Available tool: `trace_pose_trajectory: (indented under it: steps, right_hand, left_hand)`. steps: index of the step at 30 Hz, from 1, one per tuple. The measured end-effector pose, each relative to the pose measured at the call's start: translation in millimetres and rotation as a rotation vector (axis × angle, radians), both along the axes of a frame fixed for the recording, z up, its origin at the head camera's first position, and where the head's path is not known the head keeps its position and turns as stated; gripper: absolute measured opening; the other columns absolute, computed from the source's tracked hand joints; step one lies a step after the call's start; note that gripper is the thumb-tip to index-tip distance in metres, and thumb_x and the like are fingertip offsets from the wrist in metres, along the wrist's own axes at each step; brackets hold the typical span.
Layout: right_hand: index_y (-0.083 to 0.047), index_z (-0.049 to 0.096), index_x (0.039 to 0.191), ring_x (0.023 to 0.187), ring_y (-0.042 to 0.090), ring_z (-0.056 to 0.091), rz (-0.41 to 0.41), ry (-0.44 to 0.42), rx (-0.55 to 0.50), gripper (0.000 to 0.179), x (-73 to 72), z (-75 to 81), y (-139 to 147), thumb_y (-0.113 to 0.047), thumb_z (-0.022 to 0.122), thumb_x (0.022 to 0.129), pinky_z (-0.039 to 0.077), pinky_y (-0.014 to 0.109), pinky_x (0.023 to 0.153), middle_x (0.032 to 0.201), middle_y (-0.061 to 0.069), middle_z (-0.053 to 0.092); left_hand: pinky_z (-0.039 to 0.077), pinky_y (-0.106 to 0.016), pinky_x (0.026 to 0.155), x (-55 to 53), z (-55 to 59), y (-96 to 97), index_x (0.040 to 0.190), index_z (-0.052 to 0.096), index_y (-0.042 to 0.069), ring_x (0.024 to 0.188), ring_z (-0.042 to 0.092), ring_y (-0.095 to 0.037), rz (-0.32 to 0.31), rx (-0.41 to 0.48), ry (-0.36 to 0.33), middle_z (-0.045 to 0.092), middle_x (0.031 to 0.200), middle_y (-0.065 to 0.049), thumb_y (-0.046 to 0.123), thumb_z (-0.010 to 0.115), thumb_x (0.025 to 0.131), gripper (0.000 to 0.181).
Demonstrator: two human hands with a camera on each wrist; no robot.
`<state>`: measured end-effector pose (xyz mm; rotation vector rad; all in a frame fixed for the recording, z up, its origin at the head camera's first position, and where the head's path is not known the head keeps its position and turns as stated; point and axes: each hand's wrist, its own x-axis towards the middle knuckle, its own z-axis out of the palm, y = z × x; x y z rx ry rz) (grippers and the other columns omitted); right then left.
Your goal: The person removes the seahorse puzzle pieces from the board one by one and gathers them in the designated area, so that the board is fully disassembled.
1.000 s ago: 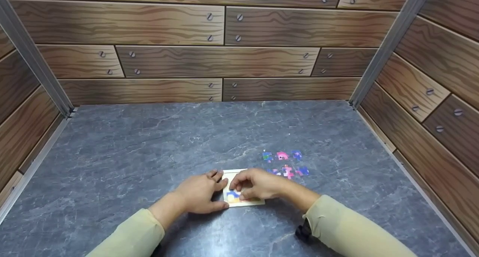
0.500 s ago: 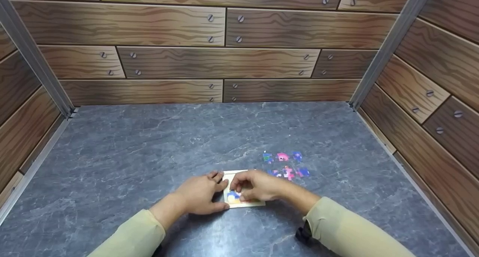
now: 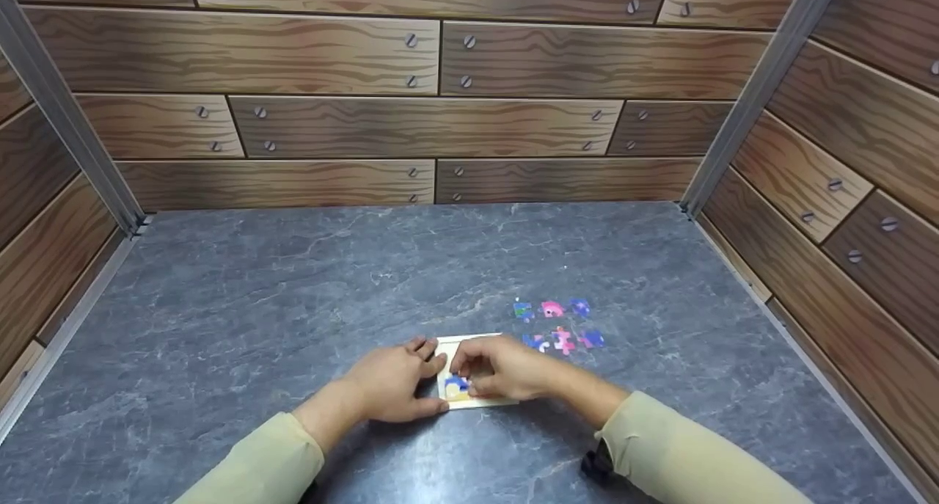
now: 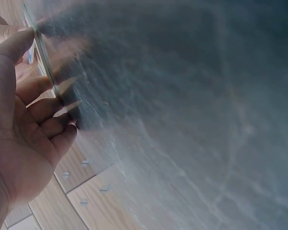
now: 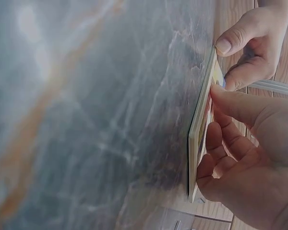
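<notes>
A small pale jigsaw frame [image 3: 469, 338] lies flat on the table, with blue and yellow picture pieces [image 3: 455, 389] in its near left part. My left hand [image 3: 392, 381] holds the frame's left side, thumb on the near corner and fingers along the edge. My right hand [image 3: 517, 368] is over the frame and covers much of it. Its thumb and index finger pinch a puzzle piece close to the blue and yellow ones; the piece is mostly hidden. In the right wrist view, the right thumb tip presses down inside the frame's thin edge [image 5: 194, 155], with the other fingers curled.
Several loose pieces lie in two rows to the right of the frame, among them a pink one with an eye [image 3: 552, 309] and a blue one [image 3: 591, 339]. The grey marbled table [image 3: 293, 284] is bounded by wood-patterned walls [image 3: 330, 126] at the back and sides.
My right thumb and fingers have shifted slightly over the frame. The left hand stays at the frame's left side, and the loose pieces have not moved.
</notes>
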<state>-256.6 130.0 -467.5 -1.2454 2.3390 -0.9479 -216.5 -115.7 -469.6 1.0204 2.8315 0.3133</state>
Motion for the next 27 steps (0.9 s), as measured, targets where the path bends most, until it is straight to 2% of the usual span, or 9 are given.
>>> trace_pose_trajectory:
  steps: [7,20,27]
  right_hand:
    - [-0.004,0.072,0.110,0.097,0.019,0.068,0.036,0.137,0.009,0.028,1.0,1.9,1.0,0.002,0.079,0.083,0.056,0.033,0.091,0.103,0.008,0.073]
    - [-0.006,0.073,0.115,0.097,0.015,0.066,0.005,0.130,0.066,0.034,5.7,7.1,-0.3,-0.006,0.086,0.084,0.055,0.031,0.088,0.108,0.004,0.072]
    - [-0.008,0.073,0.115,0.097,0.015,0.064,-0.004,0.189,0.095,0.038,7.2,5.6,-1.3,-0.014,0.090,0.082,0.052,0.032,0.090,0.107,0.002,0.072]
  left_hand:
    - [0.049,-0.056,0.109,0.2,-0.2,0.5,0.152,0.058,0.006,0.145,0.048,-0.043,-0.008,0.002,0.009,0.050,0.157,-0.024,0.057,0.066,0.099,0.075]
    - [0.048,-0.055,0.110,-0.1,0.3,-0.2,0.153,0.057,0.006,0.146,0.048,-0.042,-0.005,0.001,0.005,0.049,0.157,-0.025,0.058,0.066,0.099,0.076]
    - [0.049,-0.056,0.109,0.3,-0.4,0.3,0.153,0.058,0.007,0.146,0.048,-0.042,-0.005,-0.002,0.012,0.050,0.157,-0.024,0.058,0.066,0.098,0.075]
